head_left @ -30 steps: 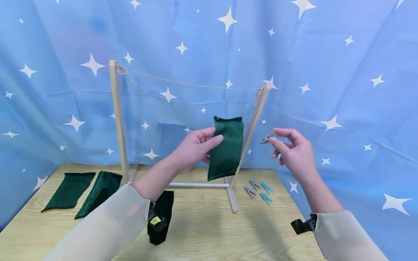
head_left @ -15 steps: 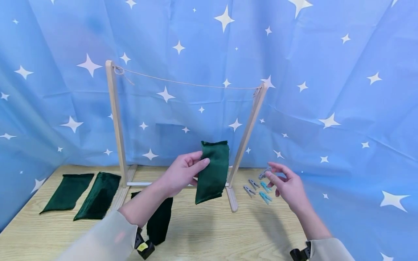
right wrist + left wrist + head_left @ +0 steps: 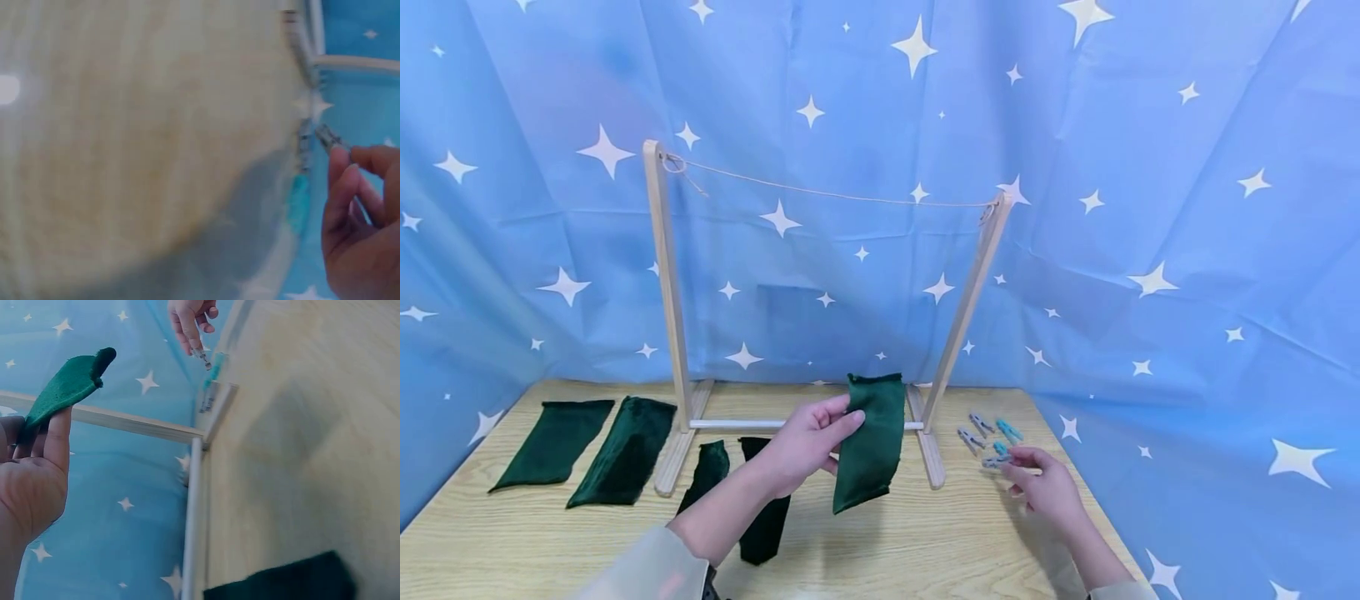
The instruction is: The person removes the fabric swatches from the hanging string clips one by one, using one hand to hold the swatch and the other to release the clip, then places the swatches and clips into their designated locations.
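A small green cloth [image 3: 870, 442] hangs upright from my left hand [image 3: 811, 440], pinched by its left edge between thumb and fingers. In the left wrist view the same cloth [image 3: 69, 387] curls over at its far end. My right hand [image 3: 1043, 483] pinches a grey clothespin [image 3: 997, 461] low over the right side of the table. That clothespin overlaps a blue clothespin [image 3: 1002, 449] in the head view. Two grey clothespins, one of them a grey clothespin [image 3: 971, 440] at the left, and another blue clothespin [image 3: 1009, 431] lie just beyond.
A wooden frame [image 3: 670, 292] with a string [image 3: 820, 192] tied between its posts stands at the back. Several green cloths, among them a flat cloth [image 3: 553, 442], lie on the wooden table [image 3: 955, 542] at the left. A starry blue curtain [image 3: 1150, 208] hangs behind.
Both hands have come down toward the table. My left hand has carried the green cloth down and left; my right hand has lowered the grey clothespin to the others.
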Action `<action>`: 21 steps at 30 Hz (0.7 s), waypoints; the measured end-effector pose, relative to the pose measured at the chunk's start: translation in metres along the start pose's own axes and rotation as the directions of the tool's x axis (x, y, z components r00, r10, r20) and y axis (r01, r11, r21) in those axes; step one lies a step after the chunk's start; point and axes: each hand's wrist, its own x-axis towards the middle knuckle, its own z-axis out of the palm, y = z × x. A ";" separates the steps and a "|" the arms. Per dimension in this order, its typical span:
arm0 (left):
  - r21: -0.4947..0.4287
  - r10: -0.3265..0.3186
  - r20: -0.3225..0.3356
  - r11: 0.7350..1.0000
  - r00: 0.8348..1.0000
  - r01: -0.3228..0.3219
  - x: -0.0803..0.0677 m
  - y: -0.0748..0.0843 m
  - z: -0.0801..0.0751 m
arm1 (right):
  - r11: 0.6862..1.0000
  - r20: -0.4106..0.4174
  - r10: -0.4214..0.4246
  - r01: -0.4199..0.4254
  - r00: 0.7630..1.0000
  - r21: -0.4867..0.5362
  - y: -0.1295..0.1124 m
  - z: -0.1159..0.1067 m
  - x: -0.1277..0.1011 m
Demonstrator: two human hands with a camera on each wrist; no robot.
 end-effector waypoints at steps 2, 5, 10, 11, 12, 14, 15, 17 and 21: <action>-0.008 -0.014 -0.002 1.000 1.000 0.014 -0.003 -0.006 -0.001 | 0.999 -0.010 0.035 -0.035 0.999 -0.012 0.009 0.004 0.001; -0.013 -0.029 -0.009 0.999 1.000 0.029 -0.007 -0.014 -0.003 | 0.997 -0.041 0.067 -0.068 0.997 -0.039 0.018 0.009 0.003; -0.002 -0.050 -0.032 0.999 0.998 0.050 -0.009 -0.025 -0.004 | 0.993 -0.068 0.057 -0.064 0.996 -0.101 0.029 0.012 0.006; 0.000 -0.057 -0.036 0.998 0.998 0.057 -0.009 -0.027 -0.005 | 0.994 -0.062 0.061 -0.066 0.996 -0.092 0.030 0.012 0.006; 0.001 -0.064 -0.037 0.998 0.997 0.064 -0.009 -0.029 -0.005 | 0.994 -0.052 0.067 -0.071 0.996 -0.082 0.031 0.013 0.006; 0.000 -0.078 -0.044 0.997 0.996 0.079 -0.010 -0.033 -0.006 | 0.995 -0.028 0.082 -0.083 0.996 -0.048 0.032 0.013 0.007; -0.001 -0.083 -0.044 0.997 0.996 0.083 -0.010 -0.034 -0.006 | 0.996 -0.014 0.089 -0.090 0.996 -0.022 0.032 0.014 0.006; -0.001 -0.091 -0.041 0.996 0.995 0.091 -0.010 -0.038 -0.007 | 0.995 0.009 0.099 -0.099 0.995 0.020 0.031 0.014 0.005; -0.017 -0.125 -0.025 0.992 0.992 0.124 -0.008 -0.046 -0.006 | 0.995 0.032 0.096 -0.097 0.995 0.037 0.031 0.015 0.003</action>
